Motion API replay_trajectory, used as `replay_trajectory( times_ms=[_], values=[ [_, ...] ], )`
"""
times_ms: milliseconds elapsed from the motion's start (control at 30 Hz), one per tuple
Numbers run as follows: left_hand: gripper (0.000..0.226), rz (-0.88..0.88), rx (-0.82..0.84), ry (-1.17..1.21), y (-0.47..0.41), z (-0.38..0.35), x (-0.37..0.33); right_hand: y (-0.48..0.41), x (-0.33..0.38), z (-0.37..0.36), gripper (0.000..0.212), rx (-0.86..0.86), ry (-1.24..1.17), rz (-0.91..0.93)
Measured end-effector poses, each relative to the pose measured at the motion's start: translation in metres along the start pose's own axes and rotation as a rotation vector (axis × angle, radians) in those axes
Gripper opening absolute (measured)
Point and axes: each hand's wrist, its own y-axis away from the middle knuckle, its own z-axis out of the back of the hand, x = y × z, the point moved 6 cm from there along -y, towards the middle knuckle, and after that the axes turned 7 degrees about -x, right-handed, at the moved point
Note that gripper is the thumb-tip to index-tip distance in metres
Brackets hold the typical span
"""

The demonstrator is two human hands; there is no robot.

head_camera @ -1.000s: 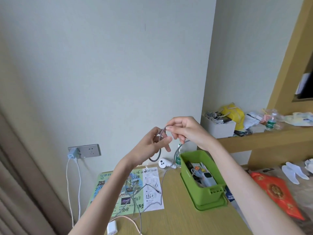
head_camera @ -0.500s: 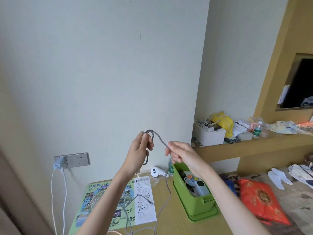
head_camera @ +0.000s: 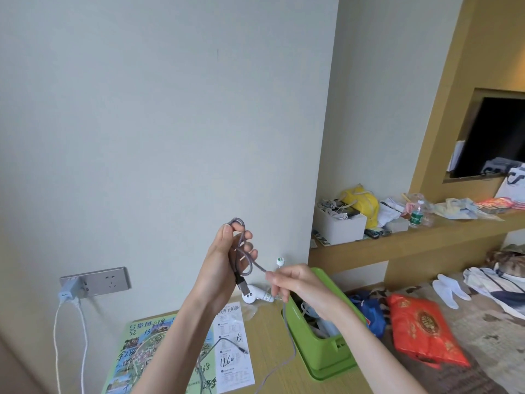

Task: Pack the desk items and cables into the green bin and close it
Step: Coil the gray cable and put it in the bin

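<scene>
**A:** Nearest, on the wooden desk (head_camera: 264, 336)?

**B:** Illustrated green map sheet (head_camera: 136, 356), its characters and numerals too small to read. Overlapping its right edge, a white printed sheet (head_camera: 235, 368) with "6" and "1260" handwritten in black. Across both papers, a thin grey lead (head_camera: 224, 340) ending in a small metal plug.

**A:** Other writing?

**B:** Gold emblem on the red packet (head_camera: 423, 331), illegible. Green label on the shelf bottle (head_camera: 416, 216), illegible.

**A:** Braided cable (head_camera: 246, 258)?

**B:** Grey-purple woven sheath, with a black USB plug hanging below the palm. Gathered in a few loops in the left hand (head_camera: 221, 268), fingers curled round them. Drawn across to the right hand (head_camera: 298, 285), pinched between thumb and fingertips. Below the pinch, slack past the left wall of the green bin (head_camera: 315, 348) down to the desk. Held up over the desk, not in the bin.

**A:** Bin itself?

**B:** Open-topped, on a wider green base, holding pale gadgets and cords.

**A:** Farther back?

**B:** White handheld gadget (head_camera: 252, 297) by the wall. Wall socket (head_camera: 108, 280) with a pale blue charger (head_camera: 66, 292) and two white cords. Shelf (head_camera: 426, 234) with a white box (head_camera: 343, 227) and a yellow bag (head_camera: 365, 201). Dark television (head_camera: 494, 137) in its recess.
</scene>
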Motion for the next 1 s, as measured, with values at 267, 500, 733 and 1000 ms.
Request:
replay_trajectory(
  times_ms=[267,500,733,1000],
  values=[
    [0.03,-0.05,-0.085,-0.103,-0.02,0.035,-0.004,-0.006,-0.027,0.027,0.023,-0.105,-0.158,-0.114],
    [0.032,-0.11,-0.056,-0.545,-0.019,0.048,0.005,-0.021,-0.004,0.016,0.019,-0.091,-0.059,0.01],
    [0.039,-0.01,0.157,-0.771,-0.017,0.036,0.026,-0.027,0.032,-0.011,0.021,0.025,0.086,0.135],
    [0.041,0.208,0.375,-0.828,0.0,0.035,0.043,-0.035,0.036,-0.01,0.004,-0.039,0.034,0.047]
  ],
)
